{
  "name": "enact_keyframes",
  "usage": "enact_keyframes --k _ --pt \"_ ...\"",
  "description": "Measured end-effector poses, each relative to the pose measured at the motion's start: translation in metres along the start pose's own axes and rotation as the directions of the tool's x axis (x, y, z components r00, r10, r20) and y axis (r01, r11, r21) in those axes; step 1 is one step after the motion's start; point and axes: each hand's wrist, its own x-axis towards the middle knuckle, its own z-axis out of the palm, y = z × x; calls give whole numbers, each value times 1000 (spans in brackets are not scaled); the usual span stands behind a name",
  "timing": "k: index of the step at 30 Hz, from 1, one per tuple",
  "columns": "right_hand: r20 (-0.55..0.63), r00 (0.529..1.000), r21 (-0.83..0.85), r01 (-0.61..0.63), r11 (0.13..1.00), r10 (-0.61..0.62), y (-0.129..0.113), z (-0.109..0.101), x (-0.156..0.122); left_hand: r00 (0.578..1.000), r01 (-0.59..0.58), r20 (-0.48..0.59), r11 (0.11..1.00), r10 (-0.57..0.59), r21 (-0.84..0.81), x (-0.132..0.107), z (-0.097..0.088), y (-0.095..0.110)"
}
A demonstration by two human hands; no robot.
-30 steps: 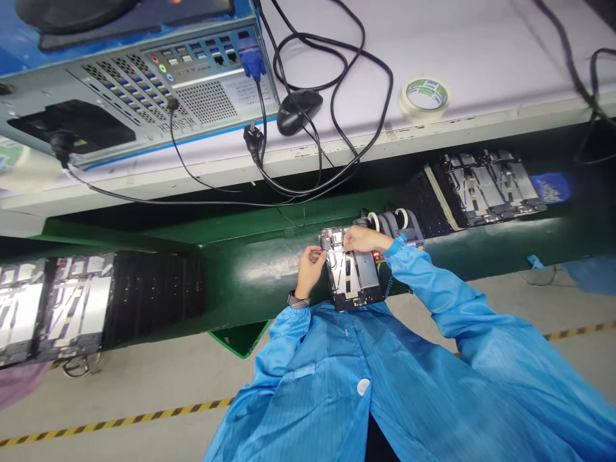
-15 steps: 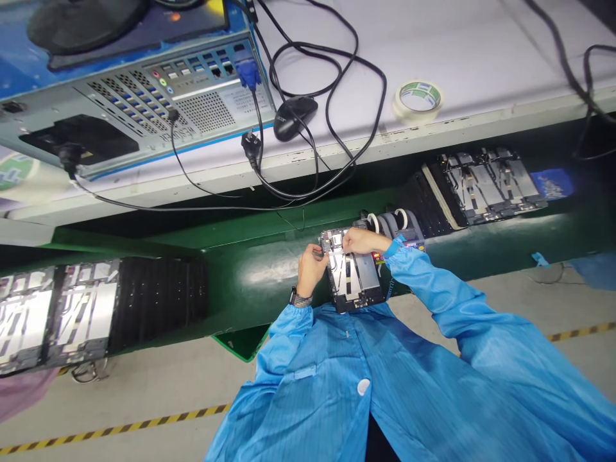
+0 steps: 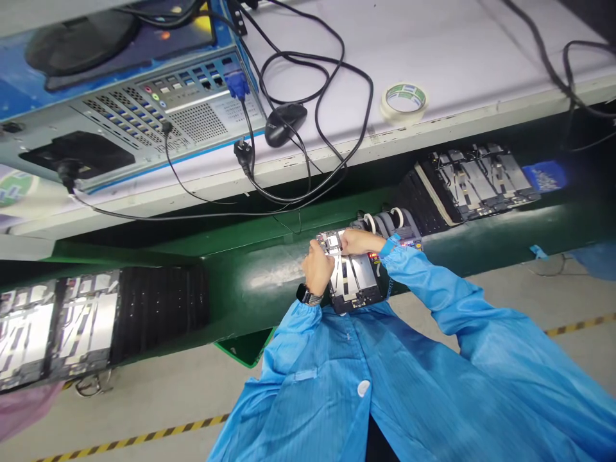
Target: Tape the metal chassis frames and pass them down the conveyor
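An opened tablet (image 3: 366, 273), with silver panels and dark strips showing inside a black frame, lies at the bench's front edge against my blue smock. My left hand (image 3: 317, 269), a watch at its wrist, curls around the tablet's upper left side, fingers bent over its edge. At the upper right part of the tablet, my right hand (image 3: 359, 242) is closed with its fingertips pressed down among the inner parts. Whatever those fingertips may pinch is too small to make out.
Tape dispensers (image 3: 394, 223) stand just behind my right hand. More opened tablets rest in rows at left (image 3: 86, 321) and right (image 3: 484, 179) on the green bench (image 3: 269, 276). Above, a white shelf holds a computer case (image 3: 192, 122), a mouse (image 3: 285, 125), cables and a tape roll (image 3: 405, 99).
My left hand has shifted up and right, further over the tablet's left edge, and turned so its back shows more. My right hand stays near the same spot. The whole view has shifted slightly.
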Motion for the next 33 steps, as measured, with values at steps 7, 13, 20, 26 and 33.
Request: enact_keyframes --k 7,13,20,26,33 --pt "17 998 121 -62 991 60 25 -1 -8 983 -116 -159 985 94 -131 -21 -5 -14" --pt "-52 995 360 -57 931 82 47 16 -10 756 -654 5 755 655 -52 -75 0 -16" --pt "-189 969 335 -86 938 156 50 36 -14 709 -702 202 703 675 116 -78 17 -9" --pt "-293 935 233 -133 963 200 44 41 -17 725 -688 206 706 658 166 -79 19 -3" --pt "-300 935 211 -127 969 187 44 39 -18 745 -666 193 728 638 165 -80 24 -1"
